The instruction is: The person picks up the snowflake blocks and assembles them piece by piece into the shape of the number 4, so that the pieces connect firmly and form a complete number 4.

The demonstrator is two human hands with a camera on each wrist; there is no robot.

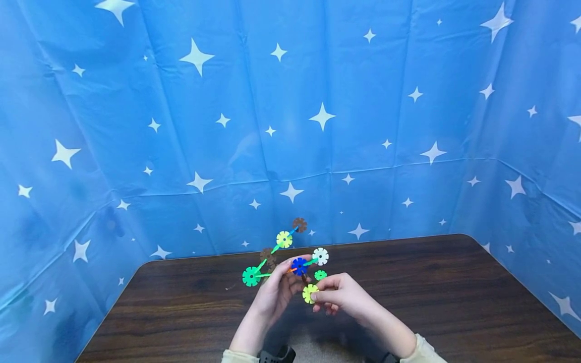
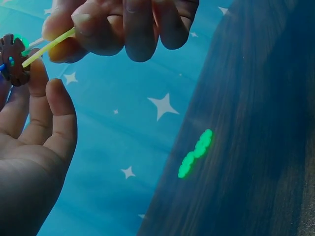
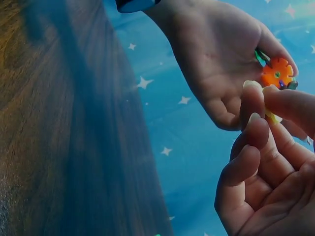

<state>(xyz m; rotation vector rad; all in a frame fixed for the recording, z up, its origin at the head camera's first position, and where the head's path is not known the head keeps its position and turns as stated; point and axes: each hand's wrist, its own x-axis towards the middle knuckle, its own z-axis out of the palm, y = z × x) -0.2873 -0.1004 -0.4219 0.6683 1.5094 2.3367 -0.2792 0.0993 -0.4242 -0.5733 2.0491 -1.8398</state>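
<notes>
Between thumb and fingers, my left hand (image 1: 278, 291) holds a joined chain of notched plastic discs. Its blue disc (image 1: 299, 266) sits by the fingertips; a white disc (image 1: 320, 256), a green disc (image 1: 250, 276), a yellow-green disc (image 1: 284, 239) and a brown disc (image 1: 299, 225) branch outward. My right hand (image 1: 347, 296) pinches a yellow disc (image 1: 309, 294). Edge-on in the left wrist view, that yellow disc (image 2: 49, 46) meets a brown disc (image 2: 15, 60); how deep its slot goes is unclear. An orange disc (image 3: 277, 73) shows beside the left thumb in the right wrist view.
Dark wood-grain table (image 1: 431, 292) lies under both hands. Green notched plastic (image 2: 195, 153) rests apart on it, near the far edge. A blue star-printed curtain (image 1: 290, 101) hangs behind and along both sides.
</notes>
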